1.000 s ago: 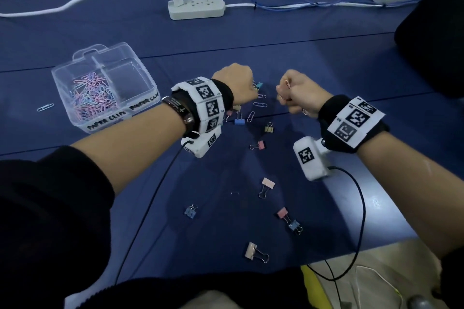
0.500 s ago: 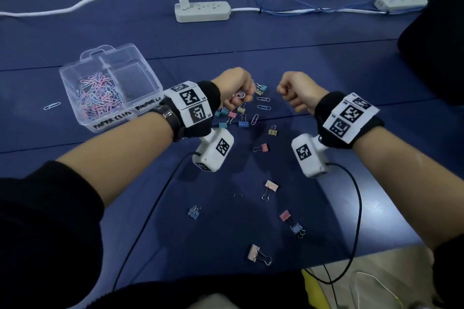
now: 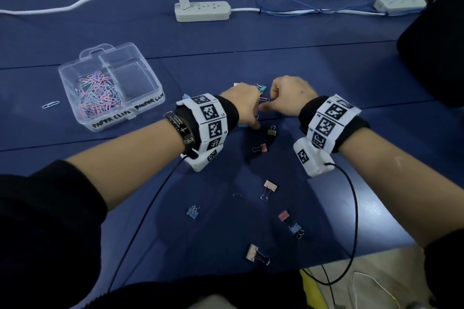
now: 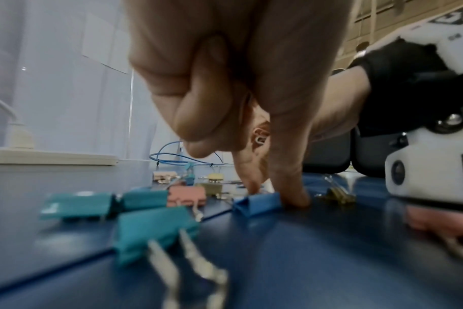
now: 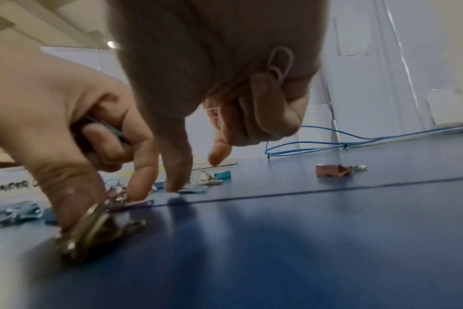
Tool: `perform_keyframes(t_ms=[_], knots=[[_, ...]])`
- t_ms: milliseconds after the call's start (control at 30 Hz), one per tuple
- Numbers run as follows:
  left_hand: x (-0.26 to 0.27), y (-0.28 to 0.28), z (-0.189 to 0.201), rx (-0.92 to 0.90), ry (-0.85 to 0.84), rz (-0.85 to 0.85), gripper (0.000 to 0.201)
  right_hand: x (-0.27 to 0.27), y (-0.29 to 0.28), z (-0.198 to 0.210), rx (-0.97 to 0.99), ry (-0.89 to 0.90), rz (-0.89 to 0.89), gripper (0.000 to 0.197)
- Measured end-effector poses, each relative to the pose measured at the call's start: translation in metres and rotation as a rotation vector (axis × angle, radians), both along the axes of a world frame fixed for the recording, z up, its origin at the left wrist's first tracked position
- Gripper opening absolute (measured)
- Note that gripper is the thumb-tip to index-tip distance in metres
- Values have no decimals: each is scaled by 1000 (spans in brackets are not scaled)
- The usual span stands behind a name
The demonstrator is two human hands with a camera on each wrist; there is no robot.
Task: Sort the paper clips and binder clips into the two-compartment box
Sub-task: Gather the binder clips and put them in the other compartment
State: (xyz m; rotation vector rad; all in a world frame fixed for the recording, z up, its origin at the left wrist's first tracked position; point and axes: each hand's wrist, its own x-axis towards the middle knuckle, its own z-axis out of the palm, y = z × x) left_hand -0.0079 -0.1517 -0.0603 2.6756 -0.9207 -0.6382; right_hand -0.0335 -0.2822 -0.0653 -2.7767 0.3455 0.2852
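Observation:
The clear two-compartment box (image 3: 153,83) stands at the left; its left half holds a heap of pastel paper clips (image 3: 98,93) and its right half looks empty. My left hand (image 3: 242,104) (image 4: 274,195) is down on the blue table. Its thumb and forefinger touch the surface beside a blue binder clip (image 4: 254,204) and a gold one (image 3: 272,131), while its curled fingers hold small clips. My right hand (image 3: 288,98) (image 5: 196,173) keeps a purple paper clip (image 5: 279,62) in its curled fingers. Its forefinger presses a loose paper clip (image 5: 192,189).
Several binder clips lie scattered near me, among them a pink one (image 3: 261,148) and a blue one (image 3: 192,212). One paper clip (image 3: 51,104) lies left of the box. A power strip (image 3: 202,11) and cables run along the back. The table edge is at the lower right.
Both hands have dropped from raised fists to the table and drawn closer together. Their thumbs and forefingers now reach down among the clips.

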Motion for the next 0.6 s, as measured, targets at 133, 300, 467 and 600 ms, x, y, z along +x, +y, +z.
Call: perform_keyframes(t_ms=[133, 300, 467, 600], knots=[[-4, -2, -2, -12, 31, -51, 10, -3, 7, 0, -14, -38, 26, 34], [-10, 9, 1, -33, -74, -46, 26, 0, 9, 0, -33, -12, 39, 28], [2, 40, 13, -268, 8, 248, 34, 1, 11, -2, -42, 20, 77, 9], [14, 71, 12, -549, 402, 576, 31, -1, 13, -4, -61, 82, 122, 10]])
